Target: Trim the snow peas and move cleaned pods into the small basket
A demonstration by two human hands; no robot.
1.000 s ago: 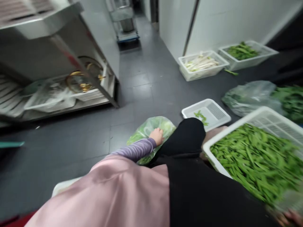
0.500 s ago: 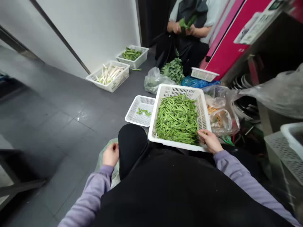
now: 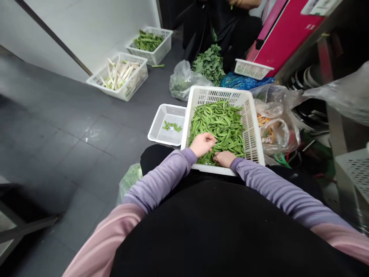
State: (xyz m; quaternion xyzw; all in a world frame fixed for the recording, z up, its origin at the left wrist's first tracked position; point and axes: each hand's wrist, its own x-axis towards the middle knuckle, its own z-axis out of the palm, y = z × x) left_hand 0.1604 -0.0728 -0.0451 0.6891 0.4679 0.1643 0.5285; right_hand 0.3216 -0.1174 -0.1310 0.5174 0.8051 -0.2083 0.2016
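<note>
A large white slotted basket (image 3: 257, 132) full of green pea pods (image 3: 220, 119) rests in front of my lap. Over the front left of the pile, my left hand (image 3: 202, 144) has its fingers pinched together; what they hold, if anything, is too small to make out. My right hand (image 3: 225, 158) is closed low among the pods by the front rim, its fingertips partly hidden. Left of the big basket stands a smaller white basket (image 3: 155, 125) with a few green pieces (image 3: 172, 126) in it.
White baskets of pale stalks (image 3: 118, 75) and green stems (image 3: 147, 41) stand along the wall. Leafy greens (image 3: 210, 63) lie before a seated person. Plastic bags (image 3: 278, 136) crowd the right side. A green-tinted bag (image 3: 131, 181) lies by my left knee.
My left hand has come from beside my left knee to over the pods. My right hand has moved left from the basket's front right corner. The view has tilted down.
</note>
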